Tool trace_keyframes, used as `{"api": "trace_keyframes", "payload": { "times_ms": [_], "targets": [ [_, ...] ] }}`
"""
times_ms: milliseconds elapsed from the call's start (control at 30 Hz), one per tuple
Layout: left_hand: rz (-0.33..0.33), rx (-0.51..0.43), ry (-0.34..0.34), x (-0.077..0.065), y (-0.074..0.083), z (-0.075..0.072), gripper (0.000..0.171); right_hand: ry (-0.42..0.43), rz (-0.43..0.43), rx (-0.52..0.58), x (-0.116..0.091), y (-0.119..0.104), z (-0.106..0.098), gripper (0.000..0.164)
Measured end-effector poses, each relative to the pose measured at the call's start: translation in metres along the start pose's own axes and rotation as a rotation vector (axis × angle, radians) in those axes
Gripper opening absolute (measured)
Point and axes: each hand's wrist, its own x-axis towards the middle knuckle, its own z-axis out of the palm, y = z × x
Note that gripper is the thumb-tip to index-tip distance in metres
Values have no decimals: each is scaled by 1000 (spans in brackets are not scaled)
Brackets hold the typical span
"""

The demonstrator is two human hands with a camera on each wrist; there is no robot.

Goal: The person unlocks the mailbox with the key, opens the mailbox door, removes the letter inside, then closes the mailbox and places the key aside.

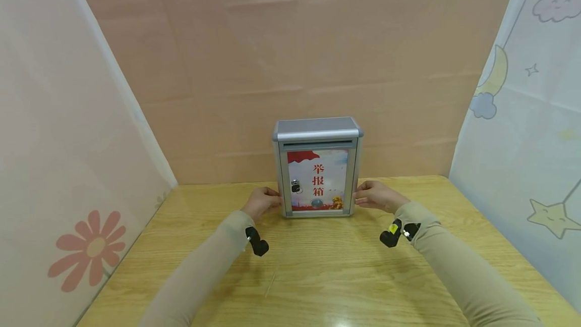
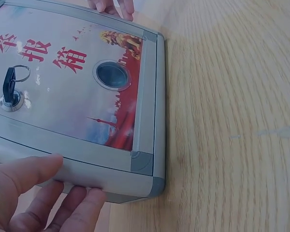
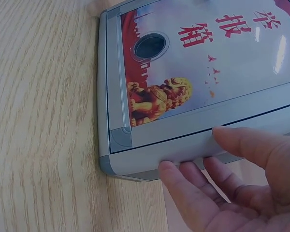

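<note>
A grey metal drop box (image 1: 333, 175) with a slot and red Chinese characters on its front stands upright on the table. My left hand (image 1: 262, 203) holds its left side low down. In the left wrist view the thumb lies along the front edge, with bent fingers against the side. At the opposite side my right hand (image 1: 378, 196) holds the box likewise, thumb at the front edge and fingertips on the side in the right wrist view. A key (image 2: 9, 87) with a ring sits in the front lock. A round window (image 3: 150, 46) shows near the bottom.
The wood-grain table (image 1: 317, 276) runs back to a peach cloth backdrop (image 1: 317, 49), close behind the box. Pale printed curtains with a flower (image 1: 95, 247) and a star (image 1: 551, 217) flank the table.
</note>
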Motion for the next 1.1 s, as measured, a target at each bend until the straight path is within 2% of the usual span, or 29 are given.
{"api": "trace_keyframes", "payload": {
  "times_ms": [733, 867, 933, 1033, 1100],
  "targets": [
    [-21, 19, 17, 0, 2, 0, 23, -16, -14, -21, 2, 1, -1, 33],
    [-20, 19, 19, 0, 2, -1, 23, -20, -6, -34, 1, 0, -2, 36],
    [-14, 20, 18, 1, 1, -1, 23, -14, -5, -97, -2, -3, -2, 36],
    [-10, 15, 12, 1, 1, -1, 23, 2, 1, -247, -8, -13, 1, 22],
    [-5, 16, 7, 1, 2, -1, 23, 13, 0, -380, -14, -23, 6, 24]
  ]
}}
